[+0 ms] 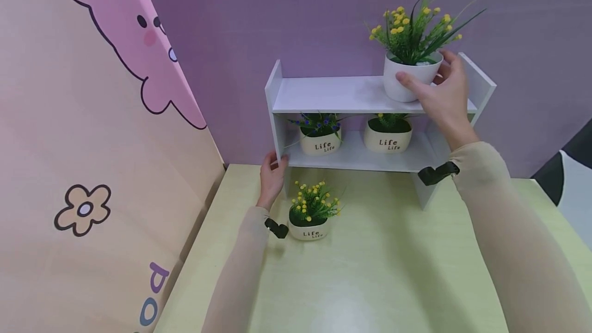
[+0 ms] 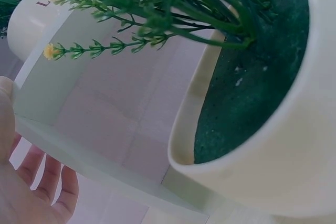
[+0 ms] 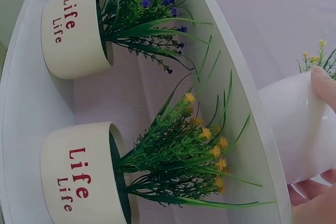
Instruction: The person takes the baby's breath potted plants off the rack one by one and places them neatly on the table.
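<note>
The right hand [image 1: 441, 94] grips a round white pot [image 1: 409, 80] with yellow flowers at the right end of the top board of a white shelf [image 1: 333, 94]; whether the pot's base touches the board I cannot tell. In the right wrist view, fingers [image 3: 323, 87] lie on that pot [image 3: 294, 129]. At the shelf's lower left side, the left hand [image 1: 271, 176] holds the side panel, thumb inside and fingers outside. The left wrist view shows this hand [image 2: 37, 182] around the panel's edge. Two cream "Life" pots [image 1: 321, 144] [image 1: 387, 141] stand on the middle board, the left one with blue-purple flowers.
Another cream "Life" pot [image 1: 308, 230] with yellow flowers stands on the table [image 1: 351, 281], below the shelf's left side and close to the left wrist. A patterned wall [image 1: 129, 158] rises at left, a purple wall [image 1: 324, 24] behind. A dark and white chair [image 1: 575, 184] is at the right edge.
</note>
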Action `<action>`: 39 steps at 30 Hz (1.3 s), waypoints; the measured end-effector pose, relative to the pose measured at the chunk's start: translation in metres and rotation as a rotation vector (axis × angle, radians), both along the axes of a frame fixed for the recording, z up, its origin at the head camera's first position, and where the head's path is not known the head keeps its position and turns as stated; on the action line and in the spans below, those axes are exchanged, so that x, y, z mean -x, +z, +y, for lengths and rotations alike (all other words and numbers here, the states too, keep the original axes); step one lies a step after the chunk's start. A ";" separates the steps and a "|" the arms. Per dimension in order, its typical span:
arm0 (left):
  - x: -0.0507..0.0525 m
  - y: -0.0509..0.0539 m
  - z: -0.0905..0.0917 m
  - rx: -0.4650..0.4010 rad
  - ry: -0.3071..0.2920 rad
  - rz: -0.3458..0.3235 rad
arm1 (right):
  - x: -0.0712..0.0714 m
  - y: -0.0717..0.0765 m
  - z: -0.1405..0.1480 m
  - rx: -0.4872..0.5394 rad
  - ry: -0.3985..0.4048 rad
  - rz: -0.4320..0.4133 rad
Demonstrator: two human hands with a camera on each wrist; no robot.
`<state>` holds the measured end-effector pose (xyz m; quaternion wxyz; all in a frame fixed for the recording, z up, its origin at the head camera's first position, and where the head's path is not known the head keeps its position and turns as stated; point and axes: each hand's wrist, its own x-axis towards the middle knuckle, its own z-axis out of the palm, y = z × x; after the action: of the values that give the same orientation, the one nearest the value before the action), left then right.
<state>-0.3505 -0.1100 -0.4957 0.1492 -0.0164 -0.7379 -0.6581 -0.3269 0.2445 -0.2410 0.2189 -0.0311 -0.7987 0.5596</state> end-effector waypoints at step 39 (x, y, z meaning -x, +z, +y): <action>-0.002 0.002 0.002 -0.008 0.004 0.003 | -0.021 -0.010 -0.003 0.073 0.027 0.084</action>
<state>-0.3487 -0.1083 -0.4938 0.1515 -0.0153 -0.7349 -0.6608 -0.3057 0.2414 -0.2509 0.2433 -0.0046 -0.7683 0.5920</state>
